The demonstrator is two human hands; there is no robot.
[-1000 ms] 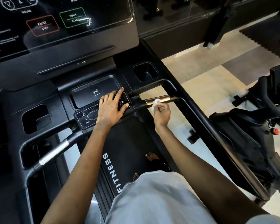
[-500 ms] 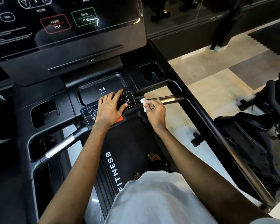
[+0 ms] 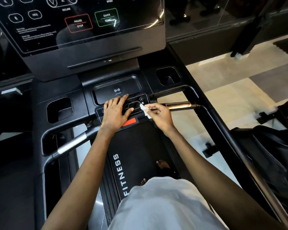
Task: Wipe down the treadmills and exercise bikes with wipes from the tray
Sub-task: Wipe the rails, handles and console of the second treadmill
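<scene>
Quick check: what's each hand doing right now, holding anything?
Left hand: open, fingers flat on the control panel, holding nothing.
Right hand: pinching a white wipe at the panel's right edge.

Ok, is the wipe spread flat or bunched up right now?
Bunched. The wipe is a small crumpled wad pinched by the right hand beside the button panel.

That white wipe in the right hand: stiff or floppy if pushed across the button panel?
Probably floppy: the wipe hangs crumpled, pinched by the right hand, tail drooping. Likely very light: fingertips alone carry it. It may bunch rather than slide flat on the button panel.
</scene>
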